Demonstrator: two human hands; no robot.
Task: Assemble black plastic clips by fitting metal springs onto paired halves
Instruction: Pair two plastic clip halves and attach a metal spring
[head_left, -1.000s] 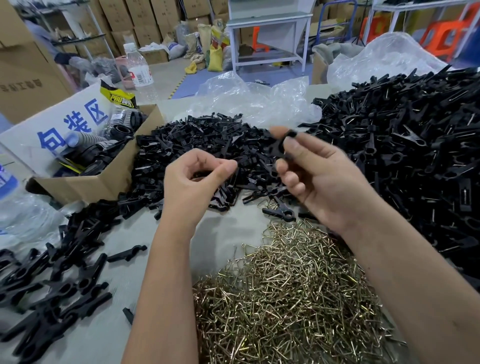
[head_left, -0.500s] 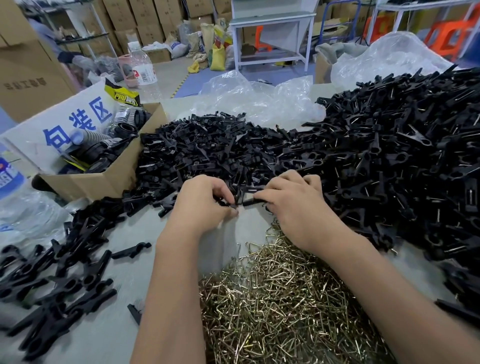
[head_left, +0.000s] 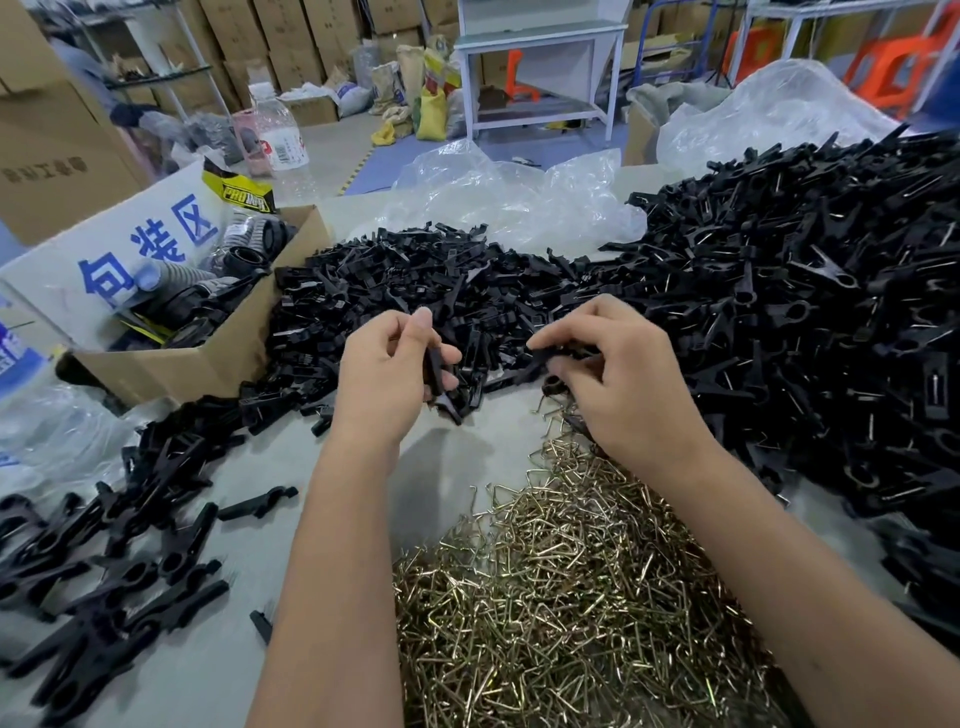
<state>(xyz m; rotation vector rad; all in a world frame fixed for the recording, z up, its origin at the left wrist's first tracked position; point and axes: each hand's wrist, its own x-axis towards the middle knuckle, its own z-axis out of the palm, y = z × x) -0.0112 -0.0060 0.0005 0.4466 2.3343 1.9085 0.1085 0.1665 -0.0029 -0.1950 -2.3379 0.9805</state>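
My left hand (head_left: 387, 374) holds a black clip half (head_left: 435, 371) upright between thumb and fingers, just above the near edge of the pile of loose halves (head_left: 415, 291). My right hand (head_left: 618, 384) pinches another black clip half (head_left: 548, 358) lying roughly level, its tip pointing left toward the other hand. A brass-coloured metal spring (head_left: 550, 408) shows under the right palm. The heap of metal springs (head_left: 571, 587) lies in front of me between my forearms.
A large mound of assembled clips (head_left: 810, 312) fills the right side. More black clips (head_left: 104, 561) lie scattered at the near left. An open cardboard box (head_left: 208, 358) stands at the left, clear plastic bags (head_left: 509, 197) behind the piles.
Both hands have lifted off the edge of the pile of halves and moved apart, each now holding a clip half. The view has tilted down slightly.
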